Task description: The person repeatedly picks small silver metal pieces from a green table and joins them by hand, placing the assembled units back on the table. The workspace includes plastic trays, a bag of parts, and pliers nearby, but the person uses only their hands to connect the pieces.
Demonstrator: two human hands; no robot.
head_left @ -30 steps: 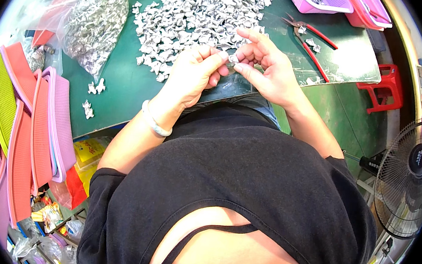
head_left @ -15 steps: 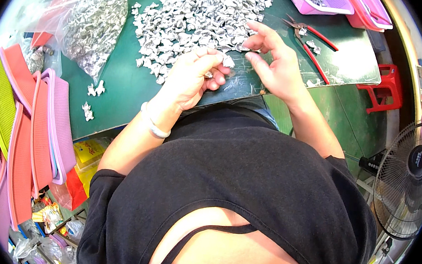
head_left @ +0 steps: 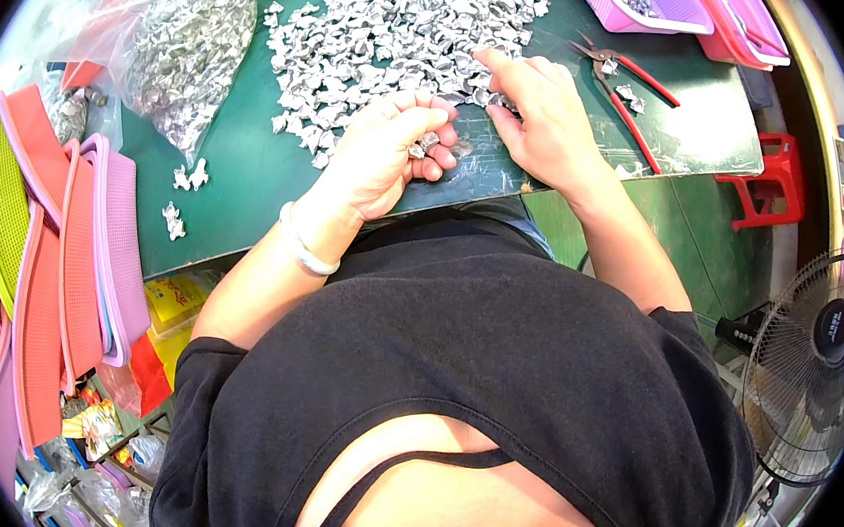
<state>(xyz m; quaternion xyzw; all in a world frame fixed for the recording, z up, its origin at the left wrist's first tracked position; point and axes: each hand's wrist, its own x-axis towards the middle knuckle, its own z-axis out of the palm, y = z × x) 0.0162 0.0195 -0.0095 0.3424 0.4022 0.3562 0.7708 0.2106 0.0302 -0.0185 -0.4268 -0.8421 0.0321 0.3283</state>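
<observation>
Curled near the table's front edge, my left hand has a small silvery metal piece in its bent fingers. My right hand reaches to the near right edge of a wide pile of silvery metal pieces. Its thumb and index finger are apart, with the fingertips over or against the outermost pieces; I see nothing held between them. Both hands are separate from each other above the green table.
Red-handled pliers lie open to the right, beside a few loose pieces. A clear bag of similar pieces stands left. Stacked baskets lean at the left edge; a purple basket sits far right. A fan and red stool stand beyond.
The whitish piece at my left thumb and fingertip no longer shows there. My right hand has shifted slightly down, its index finger moving left toward the pile's edge.
</observation>
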